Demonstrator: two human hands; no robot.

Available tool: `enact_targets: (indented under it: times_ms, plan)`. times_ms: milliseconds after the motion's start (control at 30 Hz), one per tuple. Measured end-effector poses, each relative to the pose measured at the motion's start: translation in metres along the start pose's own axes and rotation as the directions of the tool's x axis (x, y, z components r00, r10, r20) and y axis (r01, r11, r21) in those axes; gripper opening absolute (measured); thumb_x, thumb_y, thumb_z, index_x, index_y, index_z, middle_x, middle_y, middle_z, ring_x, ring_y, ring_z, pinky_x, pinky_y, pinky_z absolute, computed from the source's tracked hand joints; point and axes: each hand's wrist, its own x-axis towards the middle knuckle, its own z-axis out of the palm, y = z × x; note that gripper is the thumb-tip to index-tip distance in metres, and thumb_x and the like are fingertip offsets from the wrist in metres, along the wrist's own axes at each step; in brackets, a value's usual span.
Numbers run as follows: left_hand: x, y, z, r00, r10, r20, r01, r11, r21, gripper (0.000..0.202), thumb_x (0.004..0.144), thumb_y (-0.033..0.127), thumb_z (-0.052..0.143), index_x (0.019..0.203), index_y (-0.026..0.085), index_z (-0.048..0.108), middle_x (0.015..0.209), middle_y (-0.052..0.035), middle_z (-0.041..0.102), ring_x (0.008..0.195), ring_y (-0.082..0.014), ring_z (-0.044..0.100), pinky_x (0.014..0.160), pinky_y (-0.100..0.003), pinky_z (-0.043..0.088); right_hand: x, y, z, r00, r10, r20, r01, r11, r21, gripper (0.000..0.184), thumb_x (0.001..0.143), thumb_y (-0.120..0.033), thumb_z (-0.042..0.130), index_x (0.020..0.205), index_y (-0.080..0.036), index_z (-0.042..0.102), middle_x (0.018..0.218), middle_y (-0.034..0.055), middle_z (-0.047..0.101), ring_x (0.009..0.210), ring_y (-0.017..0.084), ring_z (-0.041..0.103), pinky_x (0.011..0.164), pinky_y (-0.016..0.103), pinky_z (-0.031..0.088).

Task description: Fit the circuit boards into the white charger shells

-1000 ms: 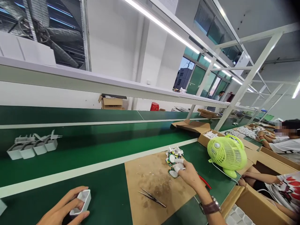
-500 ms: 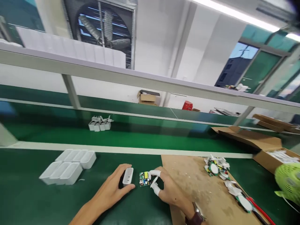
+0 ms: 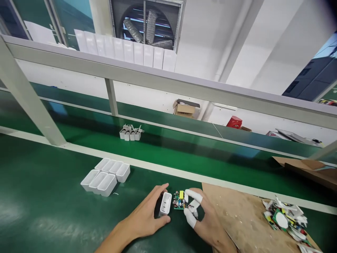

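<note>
My left hand (image 3: 147, 216) curls its thumb and fingers around a small white plastic charger housing (image 3: 165, 203), whose open top shows two slots inside. Just right of it, my right hand (image 3: 210, 223) pinches a small circuit board (image 3: 179, 202) between thumb and forefinger, both covered in white finger cots. A yellow part and several small components show on the board, and a white piece sits at its right end between the fingers. Board and housing are close together, with a narrow gap between them.
Several open white housings (image 3: 105, 178) stand in rows at the left. More white parts with prongs (image 3: 131, 133) stand behind the pale ledge. A brown board (image 3: 234, 218) lies at the right, with a pile of circuit boards (image 3: 283, 218) on it. A cardboard box (image 3: 310, 172) sits far right.
The view has swung to the right and tilted, so the scene looks shifted. My right hand has brought the circuit board nearer the housing. Both hands keep their holds.
</note>
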Motion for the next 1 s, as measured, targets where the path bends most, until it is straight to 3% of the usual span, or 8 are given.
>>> enact_targets:
  times_ms: [133,233,533,1000]
  plan:
    - [0.002,-0.004,0.006,0.996,0.065,-0.060,-0.065,0.998,0.000,0.093,0.086,0.014,0.072,0.160,0.041,0.023,0.145,-0.0057,0.058,0.133,-0.0270,0.060,0.117,-0.048,0.050,0.000,-0.014,0.005,0.959,-0.268,-0.097,0.253,0.957,-0.138,0.062,0.091,-0.009,0.058,0.149,-0.026,0.046,0.131,0.0132,0.064,0.110,0.027,0.071,0.091,0.043,0.065]
    - [0.005,-0.002,0.012,0.980,0.170,-0.107,-0.165,0.985,0.051,0.088,0.092,0.014,0.066,0.162,0.040,0.018,0.142,-0.0074,0.060,0.130,-0.0267,0.061,0.114,-0.048,0.052,-0.004,-0.012,0.013,0.920,-0.368,-0.132,0.323,0.906,-0.272,0.071,0.088,-0.004,0.057,0.155,-0.023,0.042,0.130,0.0157,0.065,0.123,0.033,0.064,0.099,0.051,0.061]
    - [0.009,0.004,0.017,0.958,0.265,-0.108,-0.245,0.955,0.170,0.084,0.097,0.011,0.060,0.165,0.035,0.016,0.144,-0.0100,0.061,0.137,-0.0290,0.055,0.115,-0.050,0.051,-0.009,-0.007,0.017,0.940,-0.313,-0.133,0.260,0.913,-0.314,0.073,0.089,-0.007,0.054,0.159,-0.017,0.035,0.127,0.0191,0.067,0.120,0.034,0.066,0.091,0.050,0.065]
    - [0.008,-0.001,0.017,0.963,0.256,-0.082,-0.240,0.957,0.164,0.081,0.099,0.013,0.061,0.164,0.036,0.019,0.146,-0.0089,0.060,0.138,-0.0291,0.053,0.117,-0.050,0.050,-0.007,-0.010,0.014,0.941,-0.324,-0.100,0.265,0.887,-0.377,0.083,0.087,-0.004,0.051,0.165,-0.017,0.026,0.127,0.0179,0.068,0.120,0.033,0.068,0.093,0.050,0.066]
